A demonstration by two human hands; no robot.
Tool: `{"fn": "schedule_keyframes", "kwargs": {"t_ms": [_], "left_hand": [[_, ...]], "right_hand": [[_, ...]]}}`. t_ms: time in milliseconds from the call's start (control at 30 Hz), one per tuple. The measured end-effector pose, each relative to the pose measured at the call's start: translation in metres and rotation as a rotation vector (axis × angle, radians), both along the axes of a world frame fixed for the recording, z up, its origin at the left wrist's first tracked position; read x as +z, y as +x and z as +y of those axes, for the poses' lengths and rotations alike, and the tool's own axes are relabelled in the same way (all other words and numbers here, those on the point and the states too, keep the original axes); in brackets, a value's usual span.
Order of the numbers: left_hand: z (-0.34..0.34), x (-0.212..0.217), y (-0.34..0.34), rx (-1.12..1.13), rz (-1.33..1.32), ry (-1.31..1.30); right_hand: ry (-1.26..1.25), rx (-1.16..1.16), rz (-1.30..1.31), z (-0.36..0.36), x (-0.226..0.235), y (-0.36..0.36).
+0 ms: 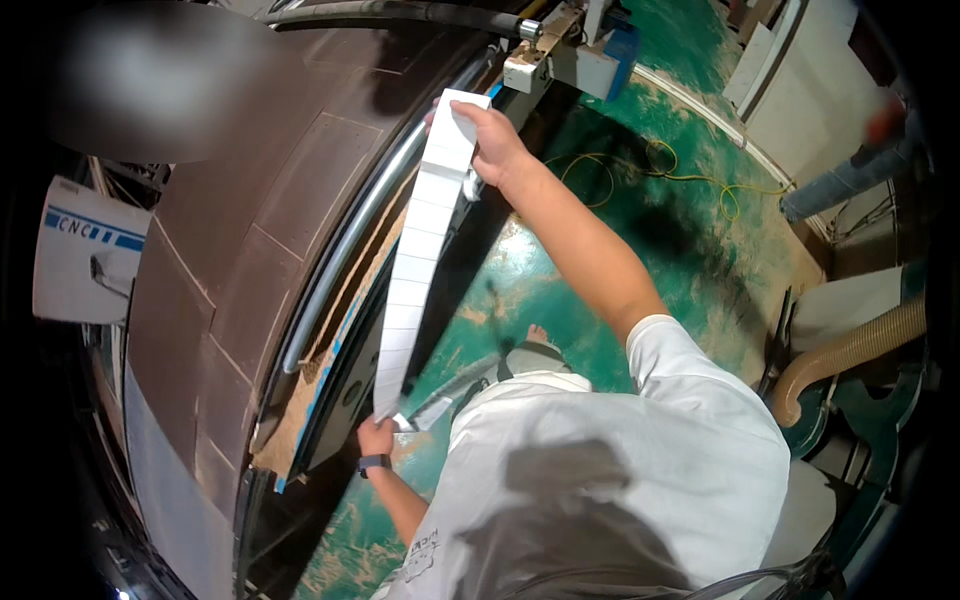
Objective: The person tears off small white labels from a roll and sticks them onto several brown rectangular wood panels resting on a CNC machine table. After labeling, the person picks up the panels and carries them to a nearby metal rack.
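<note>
A long white strip, crossed by thin lines like a row of labels (408, 270), is stretched between my two hands. My right hand (492, 142) grips its far, wider end, thumb on top and fingertips round the other edge. At the near end my left hand (376, 438), with a dark watch (375, 462) on the wrist, is closed on the strip. A greyer band crosses the strip below my right hand. Loose pale tails hang beside both hands. The strip is held along the machine's edge; I cannot tell whether it touches it.
A large machine bed with brown panels (290, 190) lies to the left, edged by a metal rail (350, 235). A white box with a blue stripe (85, 250) stands farther left. Yellow cable (660, 165) lies on the dusty green floor (500, 270). A ribbed hose (860, 345) is at right.
</note>
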State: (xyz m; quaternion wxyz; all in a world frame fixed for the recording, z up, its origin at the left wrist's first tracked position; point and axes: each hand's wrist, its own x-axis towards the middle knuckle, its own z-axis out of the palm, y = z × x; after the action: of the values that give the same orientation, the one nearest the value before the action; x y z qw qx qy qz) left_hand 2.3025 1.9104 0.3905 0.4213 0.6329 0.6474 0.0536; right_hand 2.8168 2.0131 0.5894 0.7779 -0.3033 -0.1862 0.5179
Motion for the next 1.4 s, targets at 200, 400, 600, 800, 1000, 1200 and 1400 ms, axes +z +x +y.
{"fn": "schedule_keyframes", "kwargs": {"t_ms": [200, 400, 600, 800, 1000, 1200, 1400], "left_hand": [[-0.033, -0.013, -0.136, 0.044, 0.227, 0.724], [-0.098, -0.041, -0.204, 0.683, -0.123, 0.381], [-0.117, -0.012, -0.040, 0.150, -1.041, -0.420], [-0.098, 0.044, 0.066, 0.106, -2.066, -0.603], [-0.046, 0.115, 0.080, 0.438, -2.324, -0.278], [-0.026, 0.120, 0.076, 0.905, -2.251, 0.241], [-0.057, 0.081, 0.067, 1.219, -1.769, 0.371]], "right_hand": [[0.250, 0.113, 0.045, -0.025, 0.017, -0.068], [0.377, 0.357, 0.036, -0.081, 0.017, -0.160], [0.212, 0.504, -0.215, -0.126, 0.050, -0.254], [0.577, 0.934, -0.076, -0.156, 0.083, -0.278], [0.209, -0.015, -0.924, -0.241, 0.057, -0.187], [0.569, 0.606, 0.283, -0.204, 0.012, -0.027], [0.285, 0.357, 0.168, -0.177, -0.084, 0.074]]}}
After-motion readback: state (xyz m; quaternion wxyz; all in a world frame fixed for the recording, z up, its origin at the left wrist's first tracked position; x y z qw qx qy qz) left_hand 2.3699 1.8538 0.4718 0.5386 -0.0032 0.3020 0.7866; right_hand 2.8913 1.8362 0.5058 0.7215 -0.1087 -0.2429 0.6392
